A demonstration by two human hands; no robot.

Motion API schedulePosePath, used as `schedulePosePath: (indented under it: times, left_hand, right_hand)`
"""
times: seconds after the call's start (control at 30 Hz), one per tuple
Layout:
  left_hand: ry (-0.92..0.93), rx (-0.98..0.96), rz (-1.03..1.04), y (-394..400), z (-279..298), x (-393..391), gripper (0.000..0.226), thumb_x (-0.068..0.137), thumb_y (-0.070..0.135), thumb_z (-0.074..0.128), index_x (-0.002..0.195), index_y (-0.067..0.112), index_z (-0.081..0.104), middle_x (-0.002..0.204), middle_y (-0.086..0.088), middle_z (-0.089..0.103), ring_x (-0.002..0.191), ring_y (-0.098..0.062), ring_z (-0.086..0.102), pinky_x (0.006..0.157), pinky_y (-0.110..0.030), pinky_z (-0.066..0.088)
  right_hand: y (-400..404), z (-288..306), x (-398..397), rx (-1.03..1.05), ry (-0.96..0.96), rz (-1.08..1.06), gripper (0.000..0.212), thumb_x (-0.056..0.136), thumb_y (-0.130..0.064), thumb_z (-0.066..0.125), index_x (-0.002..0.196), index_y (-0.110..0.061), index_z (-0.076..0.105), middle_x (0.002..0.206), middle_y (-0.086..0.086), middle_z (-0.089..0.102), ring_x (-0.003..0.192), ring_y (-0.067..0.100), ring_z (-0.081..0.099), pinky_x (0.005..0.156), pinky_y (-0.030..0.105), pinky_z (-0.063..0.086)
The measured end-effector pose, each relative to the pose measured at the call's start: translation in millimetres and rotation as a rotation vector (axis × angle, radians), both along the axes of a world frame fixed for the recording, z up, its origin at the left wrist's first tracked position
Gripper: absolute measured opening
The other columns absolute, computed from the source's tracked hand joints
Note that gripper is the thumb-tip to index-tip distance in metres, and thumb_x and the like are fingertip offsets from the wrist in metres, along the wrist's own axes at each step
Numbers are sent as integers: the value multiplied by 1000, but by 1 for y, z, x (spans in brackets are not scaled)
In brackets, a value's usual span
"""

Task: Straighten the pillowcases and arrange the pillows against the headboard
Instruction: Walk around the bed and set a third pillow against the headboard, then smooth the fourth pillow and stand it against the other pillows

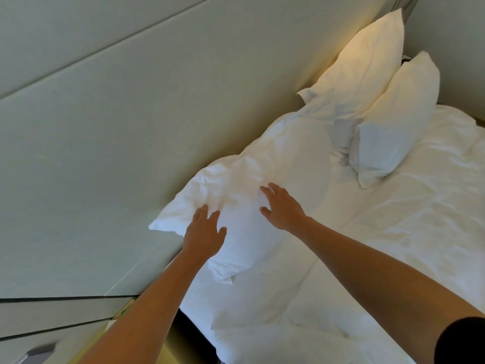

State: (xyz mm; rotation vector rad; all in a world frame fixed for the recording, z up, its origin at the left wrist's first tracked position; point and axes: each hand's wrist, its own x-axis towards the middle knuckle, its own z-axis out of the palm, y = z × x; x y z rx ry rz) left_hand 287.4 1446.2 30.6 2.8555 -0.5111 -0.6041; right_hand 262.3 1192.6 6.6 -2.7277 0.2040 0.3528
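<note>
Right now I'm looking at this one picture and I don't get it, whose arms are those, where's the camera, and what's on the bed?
There is no machine here. The picture comes from a wide-angle camera worn on a person's head, looking forward and down, so the two bare arms reaching in from the bottom are that person's own.

The left hand and the right hand both lie with spread fingers on a white near pillow, which lies beside the pale padded headboard. Neither hand grips anything; they seem to be pressing or smoothing the pillowcase.

Further along, a far pillow leans upright against the headboard, and a front pillow leans in front of it. Everything rests on a bed with a rumpled white duvet.
</note>
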Motion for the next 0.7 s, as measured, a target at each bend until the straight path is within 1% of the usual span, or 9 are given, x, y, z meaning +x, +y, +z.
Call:
schedulePosePath:
  times: [0.1, 0.23, 0.33, 0.4, 0.47, 0.57, 0.7]
  left_hand:
    - [-13, -32, -37, 7, -4, 5, 62, 103, 45, 48, 158, 19, 34, 170, -13, 17, 158, -30, 12, 119, -47, 34]
    - [-3, -63, -94, 3, -8, 6, 62, 102, 48, 49, 156, 19, 37, 169, -19, 17, 158, -34, 12, 120, -50, 34]
    - [5, -64, -143, -10, -11, 2, 62, 102, 49, 49, 155, 18, 38, 168, -24, 14, 157, -38, 11, 123, -53, 28]
    - [8, -82, -189, -25, -13, -3, 61, 102, 48, 49, 154, 18, 38, 168, -25, 13, 157, -39, 10, 123, -53, 26]
    - [41, -124, -253, -43, -14, -11, 61, 102, 47, 49, 154, 17, 38, 168, -23, 15, 157, -38, 10, 122, -52, 29]
    - [143, -183, -336, -78, -12, -38, 60, 103, 45, 50, 154, 17, 39, 167, -18, 22, 157, -33, 13, 118, -51, 34]
    - [260, -223, -463, -130, -8, -96, 56, 102, 45, 52, 150, 18, 46, 162, -15, 34, 154, -29, 23, 116, -50, 37]
  right_hand:
    - [9, 2, -7, 6, 38, -42, 66, 105, -38, 55, 163, -22, 28, 170, 7, 28, 152, 31, 34, 116, 47, 43]
    - [12, 4, -29, 51, 74, -152, 68, 104, -37, 56, 164, -19, 28, 164, 8, 38, 148, 31, 40, 116, 47, 43]
    - [5, 4, -60, 61, 127, -254, 68, 105, -39, 56, 164, -19, 28, 162, 9, 42, 146, 32, 43, 116, 48, 42]
    - [-4, 3, -91, 54, 171, -322, 68, 105, -40, 55, 164, -21, 28, 162, 9, 43, 146, 32, 43, 116, 48, 42]
    - [-14, 5, -127, 51, 208, -400, 68, 104, -42, 56, 163, -23, 29, 161, 8, 44, 146, 31, 44, 116, 47, 42]
    - [-26, 12, -194, 45, 247, -527, 67, 104, -43, 55, 163, -25, 29, 159, 8, 45, 144, 30, 46, 114, 46, 43]
    - [-38, 27, -296, 47, 287, -720, 66, 105, -46, 54, 162, -28, 29, 159, 7, 46, 144, 28, 46, 114, 43, 42]
